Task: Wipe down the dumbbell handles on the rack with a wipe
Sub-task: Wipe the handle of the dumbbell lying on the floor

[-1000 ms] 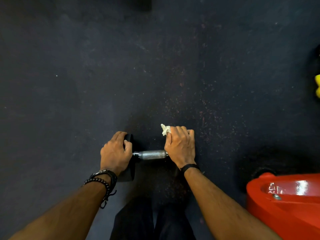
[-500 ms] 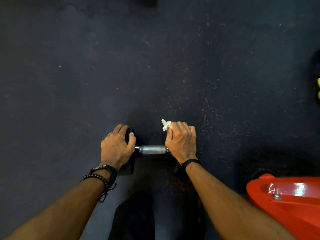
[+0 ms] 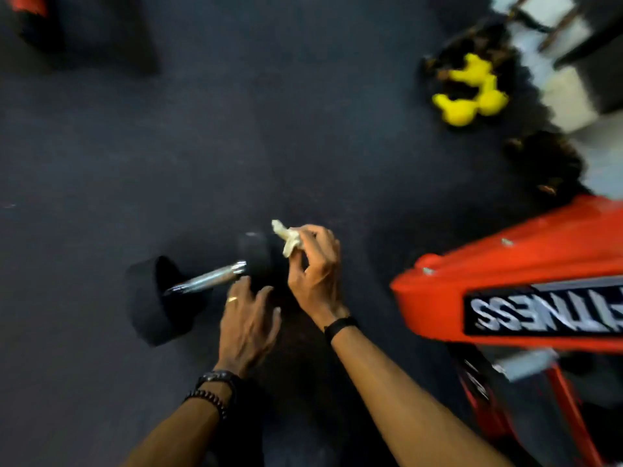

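Observation:
A black dumbbell [image 3: 158, 298] with a chrome handle [image 3: 209, 278] lies tilted on the dark floor. My left hand [image 3: 247, 323] hovers just right of the handle, fingers relaxed and spread, holding nothing. My right hand [image 3: 315, 264] is beside the dumbbell's far head [image 3: 254, 256] and pinches a crumpled whitish wipe [image 3: 288, 239] between thumb and fingers. The wipe is off the handle. The frame is motion-blurred.
A red piece of gym equipment [image 3: 522, 274] with white lettering fills the right side. Yellow dumbbells [image 3: 468, 96] lie on the floor at the upper right, with dark weights [image 3: 553, 163] near them. A dark object with red [image 3: 27, 15] sits at the top left.
My left hand has let go of the dumbbell's left head and moved right. My right hand lifted the wipe off the handle. The view swung, and the dumbbell now lies tilted.

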A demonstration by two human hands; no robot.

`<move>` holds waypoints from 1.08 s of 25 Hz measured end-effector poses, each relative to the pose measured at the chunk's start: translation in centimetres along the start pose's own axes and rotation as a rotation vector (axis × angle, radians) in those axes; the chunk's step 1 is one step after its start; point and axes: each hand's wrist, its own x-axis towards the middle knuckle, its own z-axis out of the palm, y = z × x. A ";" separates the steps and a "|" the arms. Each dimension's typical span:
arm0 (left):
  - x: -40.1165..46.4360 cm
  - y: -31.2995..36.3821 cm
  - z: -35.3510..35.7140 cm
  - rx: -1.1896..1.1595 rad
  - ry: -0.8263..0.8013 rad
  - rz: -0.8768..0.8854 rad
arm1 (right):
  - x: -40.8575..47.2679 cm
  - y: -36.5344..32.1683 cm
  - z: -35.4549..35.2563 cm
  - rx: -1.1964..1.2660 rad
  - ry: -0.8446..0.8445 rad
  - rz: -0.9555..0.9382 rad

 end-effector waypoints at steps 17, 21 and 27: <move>-6.7 32.9 8.1 -0.026 -0.227 0.549 | -21.6 19.5 -32.7 -0.234 0.182 0.259; -6.7 34.9 8.6 0.039 -0.218 0.586 | -21.5 20.7 -32.7 -0.187 0.105 0.285; -5.3 34.1 10.3 0.097 -0.435 0.599 | -19.7 23.6 -32.1 -0.292 -0.042 0.130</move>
